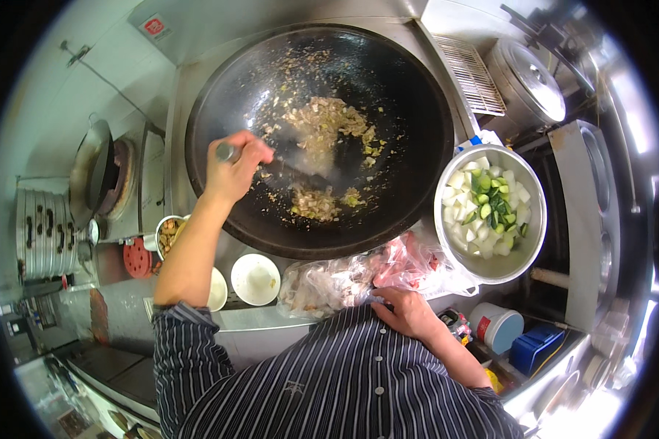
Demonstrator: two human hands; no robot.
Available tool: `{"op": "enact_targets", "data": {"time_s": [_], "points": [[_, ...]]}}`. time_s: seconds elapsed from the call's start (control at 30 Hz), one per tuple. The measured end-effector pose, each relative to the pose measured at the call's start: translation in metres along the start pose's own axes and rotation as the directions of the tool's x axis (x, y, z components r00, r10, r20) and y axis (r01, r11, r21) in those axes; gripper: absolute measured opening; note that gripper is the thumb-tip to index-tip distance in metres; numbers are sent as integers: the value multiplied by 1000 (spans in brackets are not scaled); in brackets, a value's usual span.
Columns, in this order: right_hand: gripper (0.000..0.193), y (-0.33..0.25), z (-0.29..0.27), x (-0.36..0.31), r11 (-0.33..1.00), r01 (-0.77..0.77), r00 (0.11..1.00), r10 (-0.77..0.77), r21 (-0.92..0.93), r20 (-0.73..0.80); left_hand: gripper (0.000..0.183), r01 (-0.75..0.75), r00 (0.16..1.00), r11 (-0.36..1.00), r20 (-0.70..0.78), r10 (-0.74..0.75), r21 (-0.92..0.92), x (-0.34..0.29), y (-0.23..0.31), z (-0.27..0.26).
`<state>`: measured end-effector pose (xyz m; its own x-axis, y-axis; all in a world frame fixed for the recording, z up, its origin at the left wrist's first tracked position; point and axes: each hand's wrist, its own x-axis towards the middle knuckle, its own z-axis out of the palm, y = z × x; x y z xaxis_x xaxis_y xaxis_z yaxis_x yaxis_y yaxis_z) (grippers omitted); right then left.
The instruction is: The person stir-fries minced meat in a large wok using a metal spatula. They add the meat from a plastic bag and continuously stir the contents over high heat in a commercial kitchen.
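My left hand is closed round the handle of a wok spatula, and the grey handle end sticks up out of my fist. The spatula's dark far end reaches down among chopped food, pale brown with yellow-green bits, in a large black wok. A light haze hangs over the food. At the near counter edge, my right hand has its fingers curled beside clear plastic bags and against my striped shirt front. What its fingers grip, if anything, is hidden.
Right of the wok stands a metal bowl of white chunks and green slices. Two white bowls and a pot of brown pieces sit near left. A lidded metal pot and a wire rack are far right.
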<state>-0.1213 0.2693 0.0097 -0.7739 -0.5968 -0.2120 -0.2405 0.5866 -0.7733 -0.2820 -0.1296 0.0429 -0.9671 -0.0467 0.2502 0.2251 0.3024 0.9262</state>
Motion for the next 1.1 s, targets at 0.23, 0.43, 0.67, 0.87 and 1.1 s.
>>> {"op": "enact_targets", "data": {"time_s": [0.23,0.43,0.67,0.87,1.1], "points": [[28,-3,-2,9,998,-9,995,16,-67,97,18,-58,887,953,-453,-86,-296,45,-95,75],[27,-1,-5,11,999,0,999,2,-32,55,18,35,995,954,-83,-62,-298,-10,-49,40],[28,-1,-3,21,999,-39,993,37,17,113,14,52,996,965,50,-67,256,-2,-12,-30],[29,-3,-7,20,999,-14,996,16,-35,83,9,-72,917,997,-392,77,26,38,-103,54],[27,0,-2,13,999,-37,999,37,7,20,15,1,996,985,-87,-16,-174,-15,-38,33]]}}
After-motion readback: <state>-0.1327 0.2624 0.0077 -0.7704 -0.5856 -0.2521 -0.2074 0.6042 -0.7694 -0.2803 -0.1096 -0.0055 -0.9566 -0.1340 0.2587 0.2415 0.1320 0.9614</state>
